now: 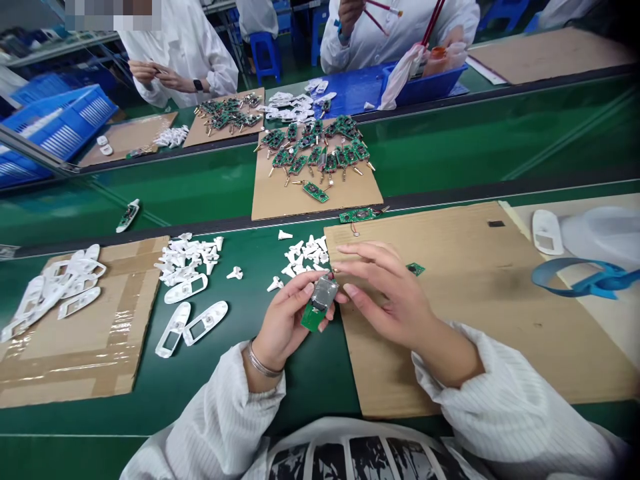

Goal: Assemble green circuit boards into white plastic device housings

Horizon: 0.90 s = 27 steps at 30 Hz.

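Green circuit board (pixel 313 319) sits in my left hand (pixel 287 320), which curls around it and holds it tight. A silver block (pixel 324 293) lies on the board. My right hand (pixel 385 293) is half open beside it, and its fingertips (pixel 345 267) are very near the silver block. I cannot tell if they have hold of it. A metal bangle (pixel 264 360) is on my left wrist, and white striped sleeves (pixel 500 400) cover my arms.

Under my right hand is a big cardboard sheet (pixel 475 333) with one small green board (pixel 415 269) on it. Beside my left hand, a heap of little white plastic parts (pixel 305 257) lies on the green counter (pixel 200 400). Past that are white plastic shells (pixel 205 323) and a taped cardboard sheet (pixel 85 353) with more shells. Farther up, another cardboard sheet (pixel 313 200) holds many green boards with metal pins (pixel 313 157). Across the counter, a co-worker's hands (pixel 155 73) hold something small.
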### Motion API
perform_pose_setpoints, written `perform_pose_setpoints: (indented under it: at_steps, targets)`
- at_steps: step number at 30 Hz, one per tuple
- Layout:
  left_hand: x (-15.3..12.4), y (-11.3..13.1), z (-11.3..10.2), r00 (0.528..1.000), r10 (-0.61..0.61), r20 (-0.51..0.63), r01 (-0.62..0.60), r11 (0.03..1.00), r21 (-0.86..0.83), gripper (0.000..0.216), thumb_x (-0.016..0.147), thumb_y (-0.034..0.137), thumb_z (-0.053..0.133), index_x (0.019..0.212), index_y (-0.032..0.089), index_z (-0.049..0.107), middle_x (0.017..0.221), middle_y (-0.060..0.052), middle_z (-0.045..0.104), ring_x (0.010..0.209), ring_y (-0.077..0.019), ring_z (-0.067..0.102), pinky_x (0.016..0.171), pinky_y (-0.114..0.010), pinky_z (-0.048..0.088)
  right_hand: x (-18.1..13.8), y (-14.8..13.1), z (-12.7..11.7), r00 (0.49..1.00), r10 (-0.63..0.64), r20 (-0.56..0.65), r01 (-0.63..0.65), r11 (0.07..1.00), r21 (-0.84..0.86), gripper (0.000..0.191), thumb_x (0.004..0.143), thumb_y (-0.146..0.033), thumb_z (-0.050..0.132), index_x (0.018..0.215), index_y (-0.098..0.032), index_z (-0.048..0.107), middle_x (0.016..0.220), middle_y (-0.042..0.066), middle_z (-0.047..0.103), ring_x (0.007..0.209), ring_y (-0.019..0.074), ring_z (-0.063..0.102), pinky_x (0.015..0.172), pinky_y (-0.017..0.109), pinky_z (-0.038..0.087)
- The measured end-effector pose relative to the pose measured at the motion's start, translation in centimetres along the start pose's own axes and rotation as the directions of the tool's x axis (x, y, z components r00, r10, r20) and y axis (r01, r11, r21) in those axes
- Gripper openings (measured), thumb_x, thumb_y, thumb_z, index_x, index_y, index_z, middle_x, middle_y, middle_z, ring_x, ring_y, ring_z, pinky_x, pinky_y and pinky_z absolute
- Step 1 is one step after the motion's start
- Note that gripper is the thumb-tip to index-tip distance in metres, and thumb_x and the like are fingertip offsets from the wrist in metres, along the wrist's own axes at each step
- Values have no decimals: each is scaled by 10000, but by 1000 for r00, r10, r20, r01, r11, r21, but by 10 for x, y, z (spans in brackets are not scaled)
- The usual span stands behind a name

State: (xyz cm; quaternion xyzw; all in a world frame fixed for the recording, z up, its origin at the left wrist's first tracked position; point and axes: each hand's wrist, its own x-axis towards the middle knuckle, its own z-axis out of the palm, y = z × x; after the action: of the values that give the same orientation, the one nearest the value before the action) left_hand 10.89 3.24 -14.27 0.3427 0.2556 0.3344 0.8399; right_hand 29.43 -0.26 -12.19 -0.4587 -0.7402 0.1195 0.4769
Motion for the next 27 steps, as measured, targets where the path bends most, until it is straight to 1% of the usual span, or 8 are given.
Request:
perform_pose_setpoints:
  at_steps: [4, 8, 10, 13, 17, 21, 24, 27]
  targets:
    - [0, 1, -3, 999, -30, 30, 30, 1000, 6, 253, 890, 309, 579, 991, 90, 656, 788, -131, 715, 514, -112, 555, 426, -186, 381, -2, 2, 2, 991, 70, 110, -89, 981, 170, 301, 908, -115, 574, 1150, -252, 690, 1176, 76, 689, 1067, 203, 648, 914, 365, 532]
    - [-1, 2, -3, 999, -34, 23, 36, 996, -87, 522, 930, 526, 437, 1119, 84, 640, 906, -185, 728, 638, -174, 629, 541, -258, 477, -6, 2, 12, 912, 410, -29, -375, 860, 345, 164, 839, -203, 710, 975, -276, 768, 952, 30, 755, 886, 176, 699, 774, 299, 577]
    - [-1, 0, -1, 999, 33, 24, -31, 996, -88, 534, 916, 529, 460, 1219, 112, 598, 947, -170, 722, 710, -196, 644, 616, -297, 504, -7, 2, 19, 812, 581, -58, -469, 708, 528, 123, 799, -278, 757, 920, -270, 780, 928, 32, 764, 839, 184, 709, 735, 308, 591]
    - [-2, -7, 1, 970, 240, -43, -236, 968, 91, 503, 820, 326, 682, 1295, 228, 552, 975, -74, 684, 764, -168, 627, 686, -293, 514, -7, 0, 30, 680, 728, 88, -518, 392, 760, 187, 710, -365, 827, 853, -253, 787, 829, 29, 766, 666, 153, 690, 643, 292, 596]
    - [-3, -13, 0, 907, 402, -127, -348, 884, 311, 394, 774, 202, 734, 1149, 279, 638, 1069, -32, 617, 772, -127, 603, 711, -275, 520, -5, -2, 35, 588, 766, 259, -549, 144, 823, 251, 623, -364, 882, 798, -220, 775, 806, 29, 759, 599, 117, 655, 607, 258, 588]
    - [-2, -4, -4, 952, 292, -90, -278, 949, 147, 337, 779, 327, 673, 1092, 206, 645, 1050, -76, 647, 818, -195, 625, 726, -338, 536, -4, 1, 27, 596, 763, 250, -559, 170, 812, 252, 656, -367, 864, 750, -195, 706, 715, -10, 719, 537, 91, 635, 542, 207, 556]
    - [1, 2, -6, 1000, 3, 11, -3, 999, -48, 438, 822, 551, 544, 995, 158, 629, 931, -115, 676, 781, -247, 659, 631, -363, 551, -3, 1, 19, 701, 666, 254, -589, 339, 734, 209, 726, -345, 818, 764, -189, 683, 676, -15, 693, 517, 95, 625, 502, 200, 535]
    - [3, 1, -7, 976, -188, 108, 195, 979, -63, 448, 823, 578, 583, 937, 145, 611, 774, -82, 662, 643, -207, 656, 558, -315, 538, -3, -2, 13, 790, 532, 303, -582, 497, 644, 156, 793, -334, 754, 807, -196, 683, 691, -3, 687, 550, 126, 637, 489, 228, 533]
